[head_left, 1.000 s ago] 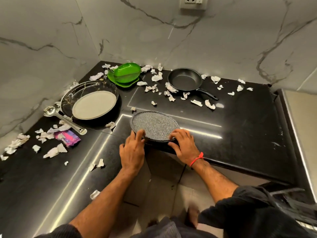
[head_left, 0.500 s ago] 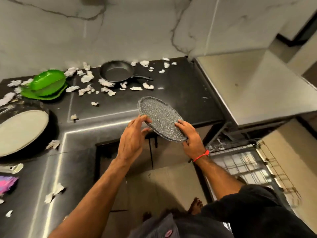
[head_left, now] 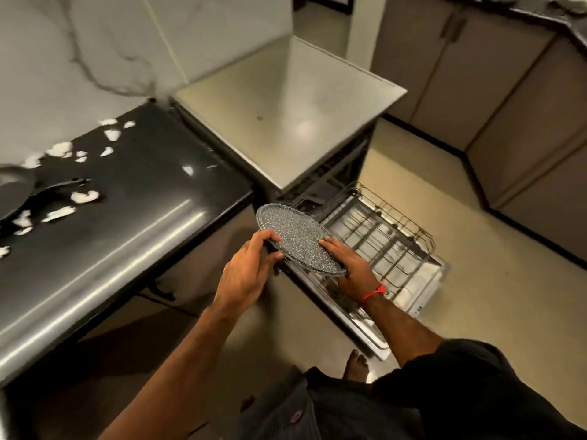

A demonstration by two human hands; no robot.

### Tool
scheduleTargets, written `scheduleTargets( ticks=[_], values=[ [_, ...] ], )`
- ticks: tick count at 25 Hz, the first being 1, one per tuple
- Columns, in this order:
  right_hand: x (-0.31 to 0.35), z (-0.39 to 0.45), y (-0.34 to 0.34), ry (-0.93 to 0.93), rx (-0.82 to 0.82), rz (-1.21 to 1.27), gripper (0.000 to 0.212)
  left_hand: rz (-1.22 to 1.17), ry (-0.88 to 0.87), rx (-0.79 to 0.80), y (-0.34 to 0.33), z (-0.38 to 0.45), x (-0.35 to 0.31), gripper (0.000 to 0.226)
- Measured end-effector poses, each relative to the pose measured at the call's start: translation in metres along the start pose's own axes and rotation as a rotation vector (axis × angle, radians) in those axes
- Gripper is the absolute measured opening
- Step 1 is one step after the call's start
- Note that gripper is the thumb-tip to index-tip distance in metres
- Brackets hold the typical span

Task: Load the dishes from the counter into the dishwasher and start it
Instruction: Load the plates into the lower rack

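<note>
Above bare rack [head_left: 384, 236] (pulled out): plate [head_left: 295, 239]

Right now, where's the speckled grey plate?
Centre of the head view: the speckled grey plate is held by both hands, left hand and right hand, above the pulled-out dishwasher rack, right of the black counter.

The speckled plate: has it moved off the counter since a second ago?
Yes. The speckled plate, held by the left hand and right hand, has left the black counter and now hangs beside the dishwasher rack.
</note>
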State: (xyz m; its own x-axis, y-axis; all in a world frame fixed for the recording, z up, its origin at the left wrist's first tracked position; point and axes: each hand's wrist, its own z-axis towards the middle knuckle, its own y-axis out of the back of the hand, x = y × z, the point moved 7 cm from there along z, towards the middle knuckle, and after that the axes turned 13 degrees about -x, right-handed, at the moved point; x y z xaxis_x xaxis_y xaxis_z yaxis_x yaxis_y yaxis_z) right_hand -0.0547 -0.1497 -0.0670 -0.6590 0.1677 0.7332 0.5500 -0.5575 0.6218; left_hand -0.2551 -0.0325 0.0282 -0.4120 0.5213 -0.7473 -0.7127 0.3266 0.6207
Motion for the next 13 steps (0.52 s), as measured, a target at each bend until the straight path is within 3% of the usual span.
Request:
scheduleTargets(
  ticks=[2, 7, 10, 13],
  values=[
    [-0.043, -0.010, 0.027, -0.055, -0.003, -0.041, 0.085, 0.022, 0.031, 0.070, -0.042, 0.009, -0.012, 0.021],
    [-0.102, -0.018, 0.061, -0.095, 0.098, -0.048, 0.062, -0.028, 0.154, 0.132, -0.119, 0.033, -0.015, 0.022],
    [-0.122, -0.015, 0.048, -0.129, 0.159, -0.063, 0.057, -0.048, 0.218, 0.201, -0.145, 0.045, 0.005, 0.021],
    [-0.141, -0.013, 0.013, -0.180, 0.170, -0.020, 0.054, -0.082, 0.378, 0.328, -0.167, 0.060, 0.039, 0.037]
  ],
)
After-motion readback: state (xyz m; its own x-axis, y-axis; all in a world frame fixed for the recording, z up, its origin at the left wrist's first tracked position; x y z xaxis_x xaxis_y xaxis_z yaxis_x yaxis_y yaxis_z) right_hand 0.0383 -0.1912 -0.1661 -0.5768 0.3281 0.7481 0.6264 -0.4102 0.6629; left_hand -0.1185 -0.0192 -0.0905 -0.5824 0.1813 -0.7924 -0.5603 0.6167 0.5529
